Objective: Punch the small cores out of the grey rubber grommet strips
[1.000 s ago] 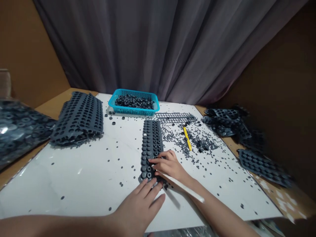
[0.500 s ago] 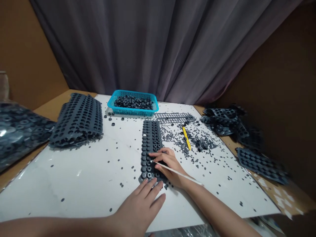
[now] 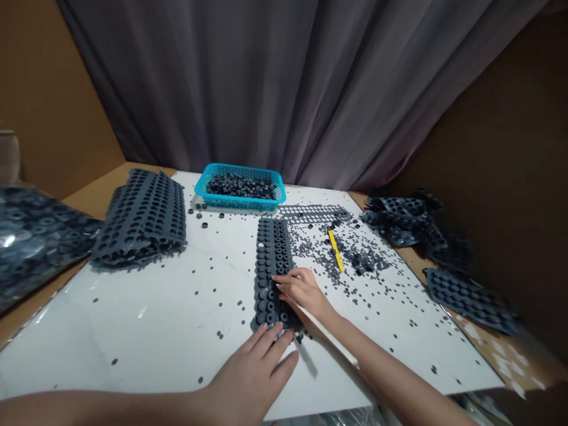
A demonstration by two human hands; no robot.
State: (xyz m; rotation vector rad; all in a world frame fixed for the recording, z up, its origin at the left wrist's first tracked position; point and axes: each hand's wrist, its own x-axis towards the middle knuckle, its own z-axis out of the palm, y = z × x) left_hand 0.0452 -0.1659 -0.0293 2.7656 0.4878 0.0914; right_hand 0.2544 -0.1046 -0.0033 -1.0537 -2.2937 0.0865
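Observation:
A dark rubber sheet with rows of round, ring-like parts (image 3: 267,260) lies lengthwise on the white board. My left hand (image 3: 257,367) rests flat with fingers spread, its fingertips on the sheet's near end. My right hand (image 3: 306,296) is closed round a thin white stick (image 3: 332,337), over the sheet's right side. The stick's far tip is hidden by the fingers. Small dark discs (image 3: 310,242) lie scattered to the right, around a yellow tool (image 3: 336,251).
A blue basket (image 3: 241,203) of dark parts stands at the back. Stacked perforated sheets (image 3: 142,213) and a clear bag of parts (image 3: 39,236) are at left. A perforated strip (image 3: 315,213) lies behind the discs. More dark sheets (image 3: 470,299) lie on the right edge.
The white stick has tilted, its rear end swinging down and toward me. My right hand has shifted slightly; my left hand still rests at the sheet's near end.

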